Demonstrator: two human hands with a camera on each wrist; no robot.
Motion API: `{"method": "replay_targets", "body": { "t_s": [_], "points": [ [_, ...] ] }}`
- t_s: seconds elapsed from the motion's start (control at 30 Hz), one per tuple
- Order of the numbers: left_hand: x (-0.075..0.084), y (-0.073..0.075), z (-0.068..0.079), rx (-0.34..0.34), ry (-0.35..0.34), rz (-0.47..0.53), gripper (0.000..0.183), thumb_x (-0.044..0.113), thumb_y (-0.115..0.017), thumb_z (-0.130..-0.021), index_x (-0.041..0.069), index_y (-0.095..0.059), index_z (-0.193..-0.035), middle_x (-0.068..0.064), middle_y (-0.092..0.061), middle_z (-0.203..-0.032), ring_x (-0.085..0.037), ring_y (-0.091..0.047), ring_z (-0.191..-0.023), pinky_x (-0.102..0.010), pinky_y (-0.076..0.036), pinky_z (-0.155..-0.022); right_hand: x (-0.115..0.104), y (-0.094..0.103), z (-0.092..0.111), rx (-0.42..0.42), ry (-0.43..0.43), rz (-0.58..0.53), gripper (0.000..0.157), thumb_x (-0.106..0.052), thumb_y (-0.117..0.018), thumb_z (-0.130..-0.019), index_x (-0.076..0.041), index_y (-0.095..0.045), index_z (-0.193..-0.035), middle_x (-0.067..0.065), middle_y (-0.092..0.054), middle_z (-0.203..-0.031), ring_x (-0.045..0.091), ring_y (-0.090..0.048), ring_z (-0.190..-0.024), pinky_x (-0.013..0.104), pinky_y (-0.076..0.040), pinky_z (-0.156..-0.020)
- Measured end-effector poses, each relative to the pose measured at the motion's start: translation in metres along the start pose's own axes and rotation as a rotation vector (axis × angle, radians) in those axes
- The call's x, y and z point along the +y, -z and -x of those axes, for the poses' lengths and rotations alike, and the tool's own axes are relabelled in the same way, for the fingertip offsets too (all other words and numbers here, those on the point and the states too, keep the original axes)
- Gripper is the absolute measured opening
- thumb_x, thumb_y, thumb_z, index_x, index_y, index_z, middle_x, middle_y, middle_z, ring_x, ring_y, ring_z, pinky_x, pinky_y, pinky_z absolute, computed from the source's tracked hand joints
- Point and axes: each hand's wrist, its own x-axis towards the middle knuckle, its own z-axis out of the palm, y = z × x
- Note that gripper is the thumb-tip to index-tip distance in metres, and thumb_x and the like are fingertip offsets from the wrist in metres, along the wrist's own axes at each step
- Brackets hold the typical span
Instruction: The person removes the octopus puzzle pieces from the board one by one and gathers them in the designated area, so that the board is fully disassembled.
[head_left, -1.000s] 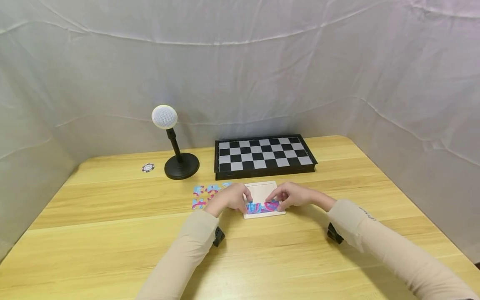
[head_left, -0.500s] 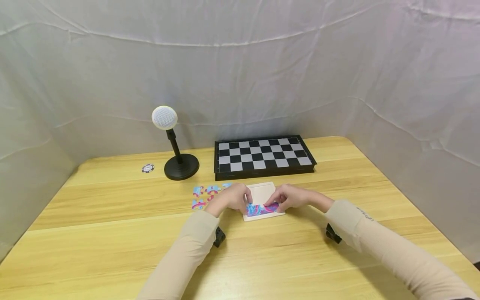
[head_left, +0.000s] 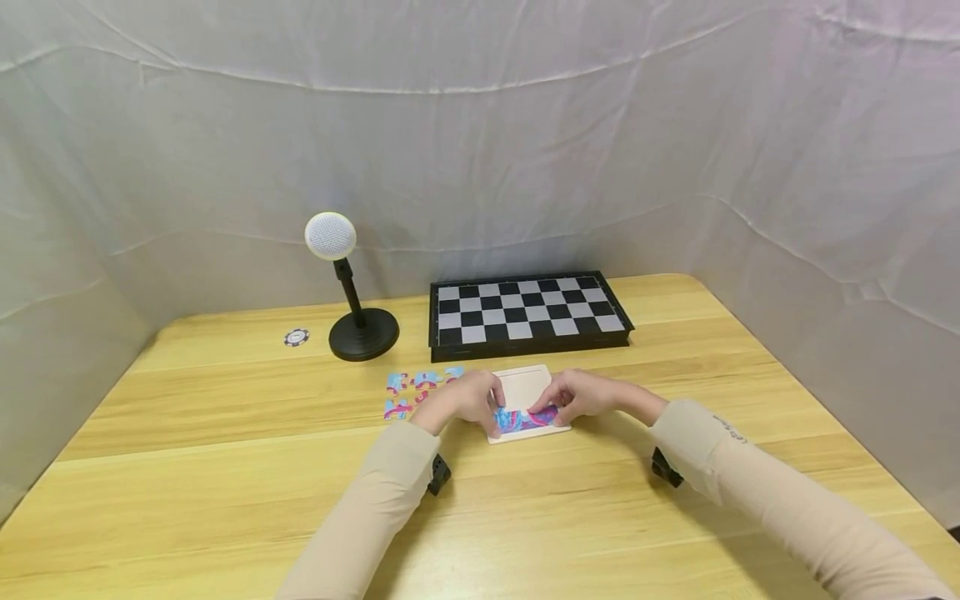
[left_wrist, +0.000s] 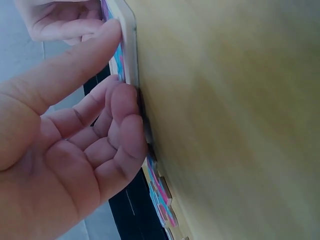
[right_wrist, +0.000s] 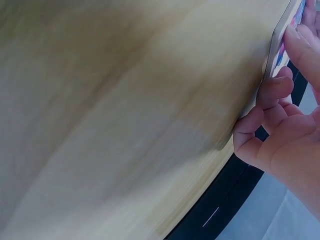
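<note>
A pale shallow puzzle tray (head_left: 525,385) lies on the table between my hands. Joined blue, pink and purple jigsaw pieces (head_left: 517,421) fill its near part; its far part shows bare board. At the tray's left side, my left hand (head_left: 474,395) grips the edge, thumb over the near corner and other fingers curled by the border. My right hand (head_left: 588,393) bends over the right end of the piece row, index fingertip at the row's far edge and thumb at its near right. Its fingers partly hide the pieces under them.
Loose jigsaw pieces (head_left: 397,408) lie left of the tray, partly behind my left hand. Beyond the tray stands a black-framed checkered board (head_left: 528,312). A round white-headed microphone (head_left: 330,236) on a black stand and a poker chip (head_left: 296,337) are at the back left.
The tray has turned slightly and shifted a little toward me. The pieces in its near row sit closer together. My left thumb has slid down to the near corner.
</note>
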Motion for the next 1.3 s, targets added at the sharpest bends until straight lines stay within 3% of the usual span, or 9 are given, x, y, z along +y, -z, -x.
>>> {"method": "replay_targets", "body": {
  "t_s": [0.6, 1.0, 1.17, 1.3],
  "points": [
    [0.0003, -0.0003, -0.0021, 0.057, 0.003, 0.025, 0.026, -0.002, -0.079, -0.061, 0.003, -0.061, -0.079, -0.003, -0.052, -0.072, -0.015, -0.046, -0.067, -0.023, -0.039, -0.055, -0.0005, 0.0004, 0.0008, 0.021, -0.026, 0.012, 0.031, 0.003, -0.067, -0.073, 0.0, -0.065, -0.104, -0.004, -0.047, -0.069, 0.008, -0.041, -0.063, 0.021, -0.037, -0.057],
    [0.0017, 0.001, -0.0031, 0.044, 0.009, 0.017, 0.029, -0.002, -0.079, -0.061, 0.003, -0.058, -0.081, -0.002, -0.05, -0.067, -0.014, -0.044, -0.061, -0.022, -0.037, -0.053, -0.0024, 0.0005, 0.0008, 0.025, -0.031, 0.038, 0.03, 0.003, -0.068, -0.073, 0.0, -0.066, -0.103, -0.004, -0.046, -0.068, 0.009, -0.04, -0.062, 0.021, -0.037, -0.057],
    [0.0029, 0.0008, -0.0015, 0.057, -0.014, 0.01, 0.03, -0.002, -0.078, -0.061, 0.005, -0.056, -0.079, -0.002, -0.052, -0.071, -0.014, -0.046, -0.064, -0.023, -0.039, -0.055, -0.0021, 0.0, 0.0004, 0.017, -0.018, 0.046, 0.03, 0.003, -0.067, -0.073, 0.002, -0.065, -0.103, -0.003, -0.047, -0.067, 0.008, -0.04, -0.061, 0.021, -0.037, -0.056],
    [0.0018, 0.0019, 0.0001, 0.083, -0.054, 0.04, 0.021, -0.003, -0.073, -0.067, 0.003, -0.056, -0.076, -0.002, -0.052, -0.068, -0.013, -0.046, -0.059, -0.022, -0.04, -0.053, -0.0011, -0.0005, 0.0002, 0.008, -0.008, 0.041, 0.03, 0.004, -0.067, -0.073, 0.003, -0.065, -0.103, -0.002, -0.048, -0.068, 0.008, -0.04, -0.062, 0.021, -0.037, -0.057]
  ]
}}
